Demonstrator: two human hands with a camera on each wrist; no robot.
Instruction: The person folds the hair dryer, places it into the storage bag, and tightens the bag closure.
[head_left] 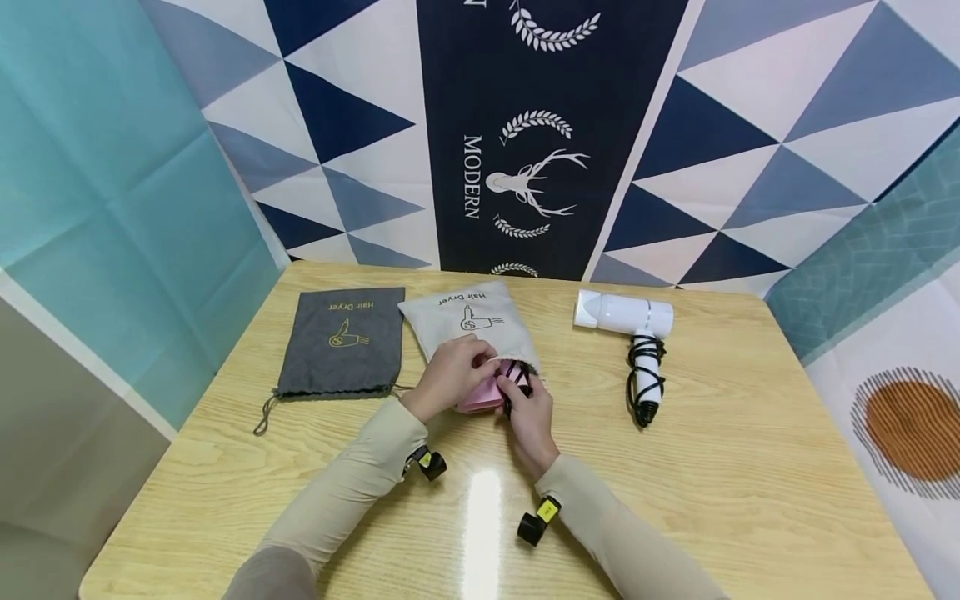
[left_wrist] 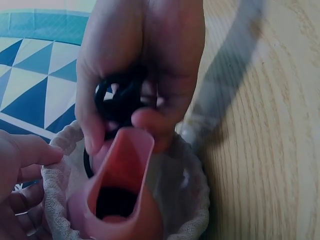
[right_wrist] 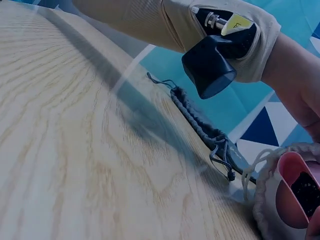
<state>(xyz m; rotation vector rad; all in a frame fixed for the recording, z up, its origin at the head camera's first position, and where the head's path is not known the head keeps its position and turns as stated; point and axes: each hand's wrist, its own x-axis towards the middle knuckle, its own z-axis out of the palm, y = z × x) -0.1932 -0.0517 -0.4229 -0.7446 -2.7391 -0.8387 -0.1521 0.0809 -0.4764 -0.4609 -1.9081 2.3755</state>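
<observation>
A pink hair dryer (head_left: pixel 477 402) is partly inside a light cloth drawstring bag (head_left: pixel 474 310) printed "Hair Dryer". In the left wrist view its flat nozzle (left_wrist: pixel 145 150) points out of the bag's mouth. My left hand (head_left: pixel 454 372) pinches the gathered rim (left_wrist: pixel 52 192) between thumb and fingers. At the mouth's other side, my right hand (head_left: pixel 532 417) grips the dryer's handle and its black cord (left_wrist: pixel 120 102). The bag and hand hide much of the handle. The right wrist view shows the nozzle (right_wrist: pixel 294 175) within the rim, with only fingertips of my right hand at the edge.
A dark grey drawstring bag (head_left: pixel 341 343) lies flat on the table (head_left: pixel 622 508) at the left, its cord hanging off one corner. To the right lies a white hair dryer (head_left: pixel 626 315) with a black cord wound round its handle. A patterned cloth backdrop (head_left: pixel 360 117) rises behind the table.
</observation>
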